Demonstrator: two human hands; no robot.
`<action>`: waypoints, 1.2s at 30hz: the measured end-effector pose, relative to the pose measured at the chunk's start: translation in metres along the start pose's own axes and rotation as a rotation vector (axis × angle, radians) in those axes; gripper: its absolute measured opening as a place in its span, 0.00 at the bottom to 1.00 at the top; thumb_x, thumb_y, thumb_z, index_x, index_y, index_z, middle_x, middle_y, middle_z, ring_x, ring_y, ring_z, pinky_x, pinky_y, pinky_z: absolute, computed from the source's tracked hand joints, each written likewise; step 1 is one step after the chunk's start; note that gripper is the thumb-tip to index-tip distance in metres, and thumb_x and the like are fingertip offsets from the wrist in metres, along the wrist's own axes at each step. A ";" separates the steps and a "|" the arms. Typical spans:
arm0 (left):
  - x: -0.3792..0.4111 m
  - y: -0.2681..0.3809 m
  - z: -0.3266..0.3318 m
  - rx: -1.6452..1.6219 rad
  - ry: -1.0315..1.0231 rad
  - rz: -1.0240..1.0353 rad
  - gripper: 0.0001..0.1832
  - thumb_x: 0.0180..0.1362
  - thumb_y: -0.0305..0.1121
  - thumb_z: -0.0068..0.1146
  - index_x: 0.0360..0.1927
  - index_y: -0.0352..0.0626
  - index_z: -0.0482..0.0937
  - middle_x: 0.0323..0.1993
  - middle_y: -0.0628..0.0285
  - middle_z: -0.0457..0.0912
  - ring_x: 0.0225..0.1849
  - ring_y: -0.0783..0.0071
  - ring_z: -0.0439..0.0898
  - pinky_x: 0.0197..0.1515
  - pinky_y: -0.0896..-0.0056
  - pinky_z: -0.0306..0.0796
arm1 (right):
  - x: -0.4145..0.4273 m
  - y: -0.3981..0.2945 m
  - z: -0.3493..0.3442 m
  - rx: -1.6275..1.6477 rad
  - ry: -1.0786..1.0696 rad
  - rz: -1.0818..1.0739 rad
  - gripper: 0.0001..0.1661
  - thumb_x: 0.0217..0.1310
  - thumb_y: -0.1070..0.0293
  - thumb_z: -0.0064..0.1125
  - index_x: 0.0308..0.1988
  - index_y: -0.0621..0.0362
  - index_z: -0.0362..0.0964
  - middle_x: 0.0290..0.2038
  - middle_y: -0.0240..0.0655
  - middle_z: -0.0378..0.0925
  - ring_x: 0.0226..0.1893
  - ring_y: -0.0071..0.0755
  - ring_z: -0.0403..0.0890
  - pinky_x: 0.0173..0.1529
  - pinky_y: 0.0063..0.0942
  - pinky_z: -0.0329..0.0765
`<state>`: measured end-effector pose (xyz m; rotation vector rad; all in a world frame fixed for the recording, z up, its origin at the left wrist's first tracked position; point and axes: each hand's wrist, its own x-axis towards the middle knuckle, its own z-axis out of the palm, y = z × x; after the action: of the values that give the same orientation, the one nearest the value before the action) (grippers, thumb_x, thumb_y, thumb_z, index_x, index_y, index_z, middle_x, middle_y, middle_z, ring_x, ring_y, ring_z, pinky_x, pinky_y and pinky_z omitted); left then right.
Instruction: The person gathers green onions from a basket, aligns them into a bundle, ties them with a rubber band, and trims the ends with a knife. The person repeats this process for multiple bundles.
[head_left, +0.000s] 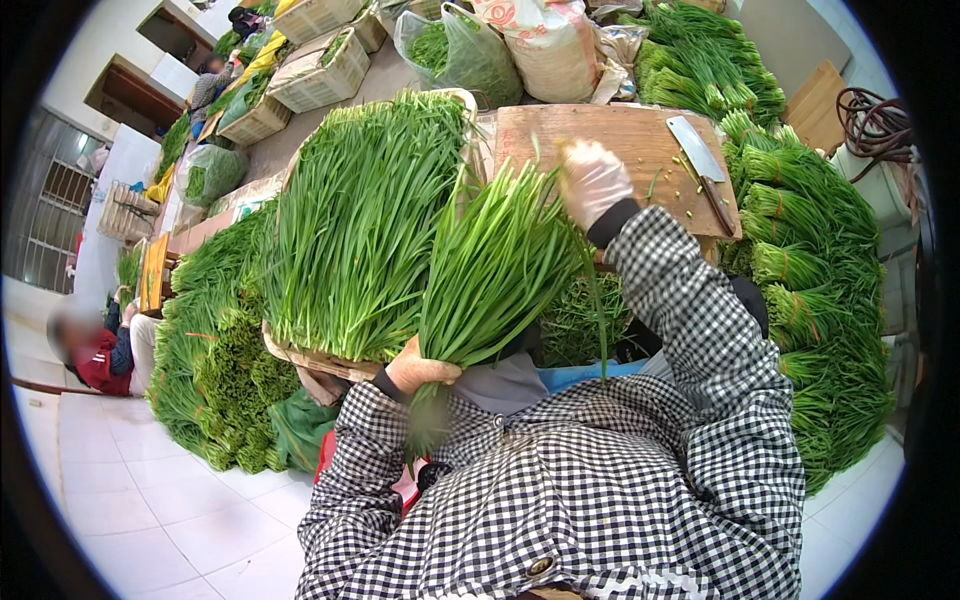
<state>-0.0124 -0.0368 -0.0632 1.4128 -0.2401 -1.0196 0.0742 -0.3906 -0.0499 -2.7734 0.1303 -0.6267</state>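
Observation:
My left hand (421, 367) grips a loose bunch of garlic chives (499, 262) near its leafy lower end, with the pale stem ends fanned out upward. Leaf tips trail below the fist, blurred. My right hand (596, 180), in a whitish glove, is up beside the bunch's stem ends, over the wooden cutting board (540, 124). Motion blur hides its fingertips, so I cannot tell whether they pinch anything. Just below that hand, a few long blades hang from the bunch's right side. Left of the bunch, a crate (281, 346) is heaped with more chives (360, 232).
A cleaver (697, 150) lies on the board's right side among cut stem bits. Banded chive bundles (780, 206) are stacked at right, more greens (240, 360) at left. Behind stand a plastic bag of greens (457, 56) and a woven sack (544, 52). Other people sit at far left.

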 end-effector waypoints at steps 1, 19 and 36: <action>-0.001 0.000 0.000 -0.016 -0.007 0.011 0.15 0.39 0.19 0.61 0.35 0.34 0.77 0.19 0.61 0.77 0.18 0.71 0.74 0.21 0.72 0.68 | 0.010 0.019 0.002 0.015 0.068 0.050 0.08 0.54 0.69 0.61 0.34 0.61 0.74 0.32 0.44 0.77 0.33 0.46 0.79 0.41 0.37 0.76; -0.017 -0.023 -0.019 -0.023 -0.028 -0.031 0.22 0.42 0.18 0.62 0.45 0.34 0.77 0.25 0.63 0.78 0.22 0.76 0.73 0.26 0.76 0.67 | -0.030 -0.026 -0.071 0.416 -0.107 -0.189 0.17 0.53 0.54 0.66 0.31 0.58 0.78 0.50 0.47 0.77 0.51 0.48 0.75 0.55 0.46 0.69; -0.021 -0.014 -0.010 0.027 0.017 0.016 0.22 0.40 0.20 0.64 0.43 0.33 0.77 0.24 0.60 0.79 0.22 0.72 0.76 0.23 0.73 0.69 | 0.038 0.020 -0.074 -0.002 -0.198 -0.209 0.21 0.54 0.63 0.64 0.49 0.54 0.75 0.50 0.40 0.76 0.53 0.45 0.75 0.58 0.39 0.73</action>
<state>-0.0240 -0.0125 -0.0690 1.4412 -0.2535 -0.9942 0.0760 -0.4349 0.0231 -2.8534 -0.2030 -0.3949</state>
